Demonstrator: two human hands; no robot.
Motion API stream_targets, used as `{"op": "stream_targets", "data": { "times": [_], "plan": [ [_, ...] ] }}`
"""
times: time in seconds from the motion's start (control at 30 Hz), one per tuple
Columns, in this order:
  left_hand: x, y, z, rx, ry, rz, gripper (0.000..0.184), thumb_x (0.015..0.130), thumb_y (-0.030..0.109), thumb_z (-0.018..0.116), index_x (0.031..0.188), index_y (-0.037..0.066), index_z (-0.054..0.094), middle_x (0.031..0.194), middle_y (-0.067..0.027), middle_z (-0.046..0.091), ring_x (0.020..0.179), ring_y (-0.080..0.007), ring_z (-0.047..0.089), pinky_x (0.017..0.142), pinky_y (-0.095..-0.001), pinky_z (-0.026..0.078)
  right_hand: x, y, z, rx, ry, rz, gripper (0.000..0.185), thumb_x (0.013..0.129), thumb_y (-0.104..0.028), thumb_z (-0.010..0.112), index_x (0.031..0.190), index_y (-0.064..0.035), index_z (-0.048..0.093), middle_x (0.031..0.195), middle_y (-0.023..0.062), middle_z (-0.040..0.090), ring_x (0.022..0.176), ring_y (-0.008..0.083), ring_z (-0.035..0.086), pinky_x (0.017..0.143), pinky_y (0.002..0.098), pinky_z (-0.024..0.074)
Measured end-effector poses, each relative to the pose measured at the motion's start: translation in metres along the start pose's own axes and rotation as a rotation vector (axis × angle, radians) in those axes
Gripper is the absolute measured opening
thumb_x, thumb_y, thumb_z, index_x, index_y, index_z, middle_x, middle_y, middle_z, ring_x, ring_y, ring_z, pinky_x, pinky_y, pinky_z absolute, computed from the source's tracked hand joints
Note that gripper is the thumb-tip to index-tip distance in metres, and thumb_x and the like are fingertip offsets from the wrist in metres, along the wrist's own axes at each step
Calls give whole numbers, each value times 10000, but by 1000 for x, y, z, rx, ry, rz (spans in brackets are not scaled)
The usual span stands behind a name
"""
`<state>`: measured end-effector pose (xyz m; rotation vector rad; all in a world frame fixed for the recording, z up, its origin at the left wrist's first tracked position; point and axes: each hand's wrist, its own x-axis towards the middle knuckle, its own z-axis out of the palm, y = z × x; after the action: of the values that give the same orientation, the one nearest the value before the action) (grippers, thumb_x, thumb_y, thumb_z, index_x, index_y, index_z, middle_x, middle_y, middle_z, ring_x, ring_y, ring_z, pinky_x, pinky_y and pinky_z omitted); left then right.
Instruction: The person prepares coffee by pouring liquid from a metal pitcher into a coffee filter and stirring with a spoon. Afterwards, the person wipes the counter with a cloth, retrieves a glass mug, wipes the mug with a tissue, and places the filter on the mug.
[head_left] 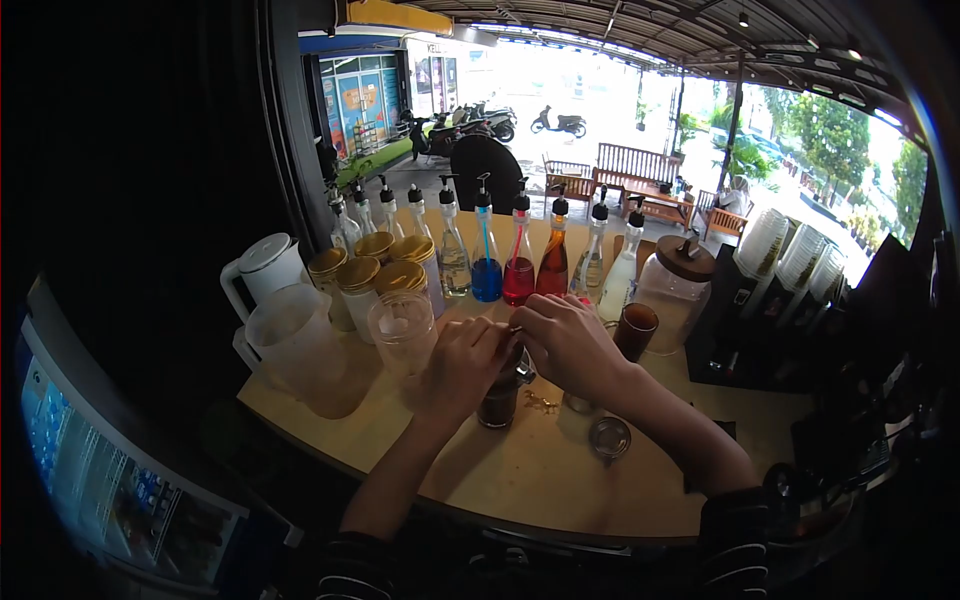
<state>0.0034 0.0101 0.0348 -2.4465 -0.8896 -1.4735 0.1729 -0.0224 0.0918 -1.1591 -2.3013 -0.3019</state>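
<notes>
My left hand (463, 362) and my right hand (568, 338) meet over the middle of the counter, fingertips pinched close together. Whatever they grip is mostly hidden behind the fingers. Directly below them stands a glass container (497, 406) with dark contents; a shiny metal or glass part shows near its top. Light brown crumbs (542, 402) lie on the wood beside it. Under my right forearm sits a small round clear glass piece (610, 437), perhaps a lid or small dish. A brown cup (637, 330) stands beyond my right hand.
Pump bottles of syrup (486, 275) line the back of the counter (480, 475). Gold-lidded jars (358, 275), a clear jar (402, 340) and plastic pitchers (295, 345) stand left. A wooden-lidded jar (680, 280) and a black cup holder (745, 335) with stacked cups are right.
</notes>
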Motion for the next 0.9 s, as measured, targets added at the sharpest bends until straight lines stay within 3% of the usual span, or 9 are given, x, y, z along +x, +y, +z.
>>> {"op": "stream_targets", "data": {
  "times": [0.1, 0.27, 0.37, 0.47, 0.53, 0.57, 0.63, 0.73, 0.9],
  "plan": [
    [2, -1, -6, 71, -9, 40, 134, 837, 123, 658, 949, 67, 609, 838, -62, 586, 782, -257, 578, 747, -377, 449, -9, 11, -9, 180, 182, -59, 162, 832, -117, 631, 977, -47, 607, 893, 95, 583, 838, 274, 591, 738, 370, 468],
    [2, -5, -14, -14, 85, -64, 85, 851, 95, 638, 906, 40, 604, 798, -93, 609, 738, -280, 575, 715, -387, 445, -76, 70, 4, 304, 80, 522, 174, 862, -110, 585, 981, 17, 597, 903, 156, 614, 804, 312, 615, 745, 395, 488],
    [0, -10, -17, -29, 124, -104, 81, 857, 85, 624, 914, 33, 602, 777, -100, 608, 705, -274, 570, 681, -385, 443, -138, 110, 40, 212, 103, 540, 182, 867, -130, 582, 968, 20, 603, 909, 159, 631, 806, 315, 621, 741, 381, 488],
    [-2, -11, -21, -114, 99, -195, 70, 865, 71, 607, 924, 35, 599, 767, -90, 611, 688, -236, 572, 653, -373, 441, -174, 121, 65, 344, -74, 724, 198, 893, -152, 558, 996, 15, 589, 926, 164, 638, 820, 322, 624, 738, 377, 485],
    [-3, -11, -21, -123, 97, -215, 72, 868, 68, 602, 931, 34, 603, 762, -89, 616, 684, -230, 582, 644, -368, 449, -177, 110, 72, 361, -59, 864, 278, 926, -257, 522, 1078, -39, 603, 908, 154, 685, 851, 303, 665, 747, 385, 489],
    [-3, -11, -21, -138, 96, -235, 76, 870, 64, 596, 938, 33, 608, 757, -89, 621, 680, -224, 592, 635, -362, 457, -176, 107, 72, 369, -58, 862, 278, 926, -257, 522, 1078, -39, 603, 908, 154, 685, 851, 303, 665, 747, 385, 489],
    [-6, -12, -21, -165, 96, -259, 86, 874, 64, 591, 948, 26, 612, 750, -93, 628, 679, -215, 610, 632, -349, 468, -164, 83, 56, 476, -26, 899, 199, 966, -180, 500, 1048, -8, 556, 811, 48, 609, 782, 131, 586, 727, 279, 464],
    [-9, -14, -24, -221, 93, -309, 103, 881, 64, 580, 963, 12, 616, 741, -99, 640, 684, -195, 641, 635, -321, 486, -158, 72, 57, 619, 126, 890, 162, 974, -182, 503, 969, -27, 551, 778, -12, 547, 750, 54, 509, 697, 233, 434],
    [-13, -15, -27, -298, 98, -377, 113, 891, 69, 572, 969, -2, 612, 739, -98, 647, 699, -171, 656, 650, -300, 493, -155, 112, 94, 910, 337, 697, 151, 960, -162, 537, 877, -39, 507, 753, -34, 506, 710, 35, 458, 640, 210, 391]
  ]
}}
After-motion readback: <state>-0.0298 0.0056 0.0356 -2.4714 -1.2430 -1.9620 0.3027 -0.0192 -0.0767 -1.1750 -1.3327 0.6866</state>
